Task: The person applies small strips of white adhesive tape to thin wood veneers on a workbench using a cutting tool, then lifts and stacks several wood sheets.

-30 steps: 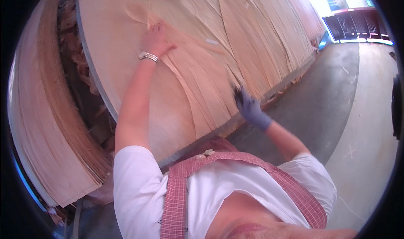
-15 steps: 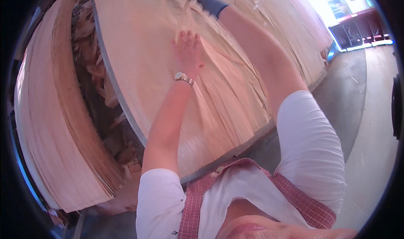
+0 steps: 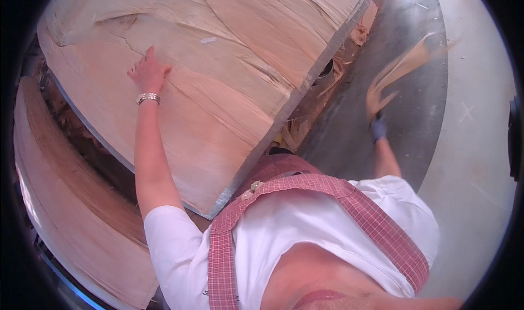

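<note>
My left hand (image 3: 149, 72), bare and with a metal watch at the wrist, rests with fingers spread on a large pale wood veneer sheet (image 3: 213, 119). The sheet tops a broad flat stack or table; its surface is wrinkled, with torn, overlapping layers toward the far side. Out to the right, over the floor, my right hand (image 3: 378, 128) wears a grey-blue glove and is smeared by motion. A torn veneer strip (image 3: 396, 75), long and pale with ragged ends, trails from its closed fingers.
A second veneer stack (image 3: 82, 211) stands on the left, beyond a dark gap. Veneer scraps (image 3: 341, 72) lie heaped along the right edge of the support. Farther right runs a dark floor band (image 3: 415, 108) beside a lighter floor (image 3: 475, 146).
My right hand has swung from the far side of the sheet out to the right, carrying the torn strip over the floor. My view has turned; my left hand still lies on the veneer.
</note>
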`<state>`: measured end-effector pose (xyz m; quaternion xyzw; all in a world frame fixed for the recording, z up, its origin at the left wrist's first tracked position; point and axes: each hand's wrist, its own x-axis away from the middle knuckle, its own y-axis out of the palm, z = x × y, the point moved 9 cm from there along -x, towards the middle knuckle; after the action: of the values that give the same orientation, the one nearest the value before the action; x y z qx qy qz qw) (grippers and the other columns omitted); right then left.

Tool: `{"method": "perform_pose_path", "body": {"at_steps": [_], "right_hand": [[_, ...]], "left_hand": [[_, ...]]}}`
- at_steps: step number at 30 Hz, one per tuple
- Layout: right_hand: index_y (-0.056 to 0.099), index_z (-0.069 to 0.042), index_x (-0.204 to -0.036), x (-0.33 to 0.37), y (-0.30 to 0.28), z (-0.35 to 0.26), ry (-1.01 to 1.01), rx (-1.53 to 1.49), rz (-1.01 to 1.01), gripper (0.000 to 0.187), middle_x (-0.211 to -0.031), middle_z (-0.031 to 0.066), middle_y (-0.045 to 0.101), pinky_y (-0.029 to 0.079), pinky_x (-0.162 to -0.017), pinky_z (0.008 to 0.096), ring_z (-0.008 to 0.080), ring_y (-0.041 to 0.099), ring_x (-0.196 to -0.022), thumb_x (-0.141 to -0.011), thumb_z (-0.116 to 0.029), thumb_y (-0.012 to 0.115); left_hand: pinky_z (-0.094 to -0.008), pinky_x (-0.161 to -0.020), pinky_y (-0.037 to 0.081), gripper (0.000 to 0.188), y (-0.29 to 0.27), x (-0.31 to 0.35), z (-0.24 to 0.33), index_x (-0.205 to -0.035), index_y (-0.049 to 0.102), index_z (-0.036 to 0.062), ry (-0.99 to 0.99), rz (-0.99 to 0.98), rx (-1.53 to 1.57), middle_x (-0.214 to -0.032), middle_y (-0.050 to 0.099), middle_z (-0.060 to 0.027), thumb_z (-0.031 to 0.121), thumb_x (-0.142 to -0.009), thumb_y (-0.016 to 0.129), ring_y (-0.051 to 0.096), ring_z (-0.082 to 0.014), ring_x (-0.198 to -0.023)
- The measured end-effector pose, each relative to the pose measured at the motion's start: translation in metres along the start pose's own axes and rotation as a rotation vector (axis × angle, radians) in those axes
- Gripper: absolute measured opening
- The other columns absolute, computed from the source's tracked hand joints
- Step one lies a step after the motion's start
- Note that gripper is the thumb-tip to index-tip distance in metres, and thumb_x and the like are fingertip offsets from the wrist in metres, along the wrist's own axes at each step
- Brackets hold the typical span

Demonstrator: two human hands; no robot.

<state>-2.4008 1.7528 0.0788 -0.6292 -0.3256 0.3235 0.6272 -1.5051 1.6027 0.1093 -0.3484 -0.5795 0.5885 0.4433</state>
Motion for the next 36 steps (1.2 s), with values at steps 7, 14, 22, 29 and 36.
{"method": "perform_pose_path", "body": {"at_steps": [7, 14, 22, 29, 36], "right_hand": [[0.064, -0.003, -0.116, 0.161, 0.178, 0.08, -0.16, 0.355, -0.895, 0.046, -0.111, 0.0224, 0.067, 0.053, -0.089, 0.0446, 0.0364, 0.065, -0.106, -0.082, -0.033, 0.067], [0.067, -0.003, -0.098, 0.067, 0.002, 0.078, -0.085, -0.311, 0.038, 0.039, -0.1, 0.0226, 0.067, 0.049, -0.078, 0.048, 0.0394, 0.064, -0.093, -0.089, -0.04, 0.062], [0.068, -0.004, -0.088, 0.185, -0.236, 0.076, 0.056, -0.794, 0.694, 0.018, -0.082, 0.0177, 0.065, 0.048, -0.068, 0.043, 0.0361, 0.064, -0.076, -0.09, -0.022, 0.066], [0.063, -0.002, -0.086, 0.252, -0.378, 0.088, 0.042, -0.836, 1.021, 0.018, -0.072, 0.0057, 0.062, 0.044, -0.057, 0.0282, 0.0105, 0.056, -0.062, -0.098, -0.013, 0.056], [0.063, -0.002, -0.107, 0.261, -0.496, 0.113, -0.113, -1.169, 1.403, 0.016, -0.096, 0.0061, 0.067, 0.045, -0.06, 0.0229, 0.0073, 0.057, -0.071, -0.1, -0.013, 0.054]], "left_hand": [[-0.0557, -0.1, 0.033, 0.059, -0.031, 0.002, -0.01, -0.138, 0.049, 0.0214, -0.128, -0.054, -0.069, -0.116, 0.068, -0.0042, 0.044, -0.086, 0.064, 0.06, -0.0284, -0.111], [-0.0616, -0.098, 0.035, 0.05, -0.089, -0.017, 0.326, -0.126, 0.058, 0.0146, 0.429, 0.176, 0.21, -0.124, 0.062, -0.0099, 0.049, -0.09, 0.058, 0.058, -0.0317, -0.115], [-0.0255, -0.064, 0.053, 0.029, -0.268, 0.322, 0.727, -0.115, 0.068, 0.0037, 1.432, -0.424, 1.209, -0.09, 0.072, -0.0069, 0.022, -0.093, 0.065, 0.065, -0.009, -0.077], [-0.0177, -0.045, 0.034, 0.033, -0.526, 0.597, 0.74, -0.112, 0.066, -0.0004, 1.839, -0.87, 1.612, -0.099, 0.071, -0.0078, 0.027, -0.093, 0.066, 0.051, -0.0031, -0.058], [-0.018, -0.045, 0.028, 0.022, -0.476, 0.612, 0.726, -0.102, 0.072, 0.0009, 1.798, -0.953, 1.492, -0.081, 0.07, -0.004, 0.02, -0.093, 0.064, 0.037, -0.0005, -0.052]]}}
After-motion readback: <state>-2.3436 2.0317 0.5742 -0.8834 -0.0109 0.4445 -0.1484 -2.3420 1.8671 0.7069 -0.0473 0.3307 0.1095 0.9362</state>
